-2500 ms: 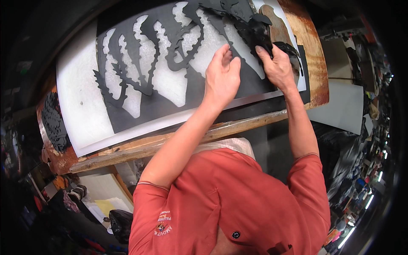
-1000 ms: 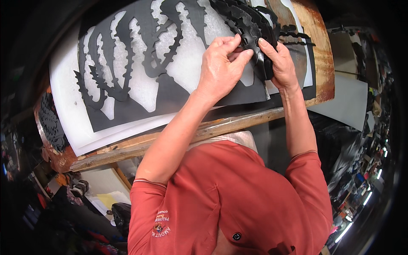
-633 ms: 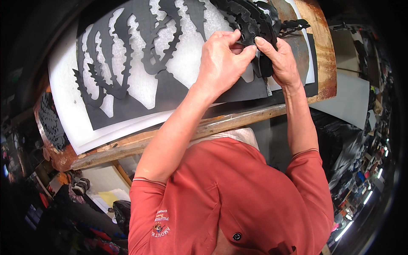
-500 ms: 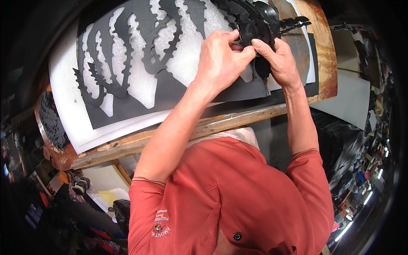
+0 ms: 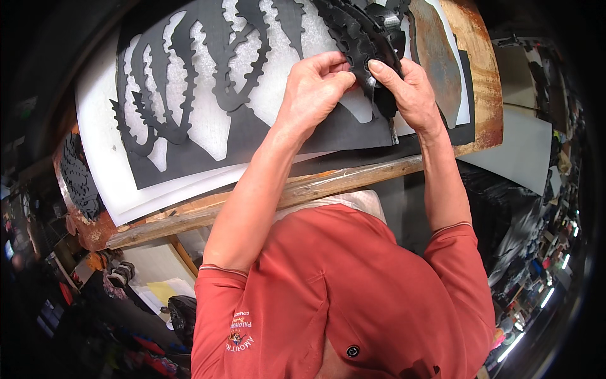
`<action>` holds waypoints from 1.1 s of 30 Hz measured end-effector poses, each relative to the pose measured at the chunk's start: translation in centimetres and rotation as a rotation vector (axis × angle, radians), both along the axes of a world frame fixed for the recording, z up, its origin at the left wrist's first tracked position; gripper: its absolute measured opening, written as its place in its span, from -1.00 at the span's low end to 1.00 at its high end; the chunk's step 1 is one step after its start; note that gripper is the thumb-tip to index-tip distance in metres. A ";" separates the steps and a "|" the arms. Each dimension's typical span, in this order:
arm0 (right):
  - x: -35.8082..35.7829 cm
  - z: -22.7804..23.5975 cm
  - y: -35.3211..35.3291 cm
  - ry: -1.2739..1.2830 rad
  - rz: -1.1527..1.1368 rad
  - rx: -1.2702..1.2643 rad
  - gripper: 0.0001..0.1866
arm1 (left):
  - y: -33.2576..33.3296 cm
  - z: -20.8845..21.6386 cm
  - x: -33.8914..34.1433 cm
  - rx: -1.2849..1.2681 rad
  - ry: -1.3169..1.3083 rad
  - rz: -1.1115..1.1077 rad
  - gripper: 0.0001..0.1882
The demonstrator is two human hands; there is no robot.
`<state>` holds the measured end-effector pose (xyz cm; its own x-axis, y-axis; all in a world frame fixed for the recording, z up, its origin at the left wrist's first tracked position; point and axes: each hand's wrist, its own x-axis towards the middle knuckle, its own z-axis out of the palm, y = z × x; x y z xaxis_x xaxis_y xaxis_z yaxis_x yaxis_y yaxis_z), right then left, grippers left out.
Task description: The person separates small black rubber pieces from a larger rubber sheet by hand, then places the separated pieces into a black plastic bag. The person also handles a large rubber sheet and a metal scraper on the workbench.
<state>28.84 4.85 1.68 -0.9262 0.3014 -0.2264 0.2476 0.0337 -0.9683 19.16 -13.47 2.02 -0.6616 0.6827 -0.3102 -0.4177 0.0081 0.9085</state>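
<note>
A glossy black piece of sheet material (image 5: 363,41) with notched, curved edges stands bunched over the far right of the table. My right hand (image 5: 409,95) grips its lower end, with the thumb lying on the front and the fingers behind. At its left edge, the thumb and forefinger of my left hand (image 5: 312,91) are pinched together, their tips partly hidden by the piece. Beneath and to the left lies a flat black cut-out sheet (image 5: 246,136) with long toothed strips, resting on a white sheet (image 5: 104,158).
A wooden rail (image 5: 334,186) runs along the table's near edge. To the right are a rust-stained metal plate (image 5: 435,63) and a worn wooden board (image 5: 483,82). More black toothed pieces (image 5: 79,177) lie at the far left. Clutter fills the floor on both sides.
My left hand has drawn slightly left and down, apart from my right thumb. The black piece has turned in my right hand, and its strip that stuck out to the right no longer does.
</note>
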 end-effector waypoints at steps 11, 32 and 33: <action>0.1 0.4 0.6 0.019 0.138 0.060 -0.67 | 0.6 1.0 0.0 -0.096 0.242 0.092 -0.64; -0.4 -0.3 0.1 0.087 -0.033 -0.055 -0.71 | 1.0 -1.1 -0.6 -0.181 0.167 0.131 -0.79; -0.5 -0.1 0.0 0.103 -0.049 -0.057 -0.72 | 0.9 -1.0 -0.6 -0.183 0.176 0.145 -0.80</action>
<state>28.38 4.86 1.54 -0.9300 0.3361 -0.1487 0.1466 -0.0319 -0.9887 18.56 -12.57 0.99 -0.8028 0.5202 -0.2913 -0.2629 0.1297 0.9561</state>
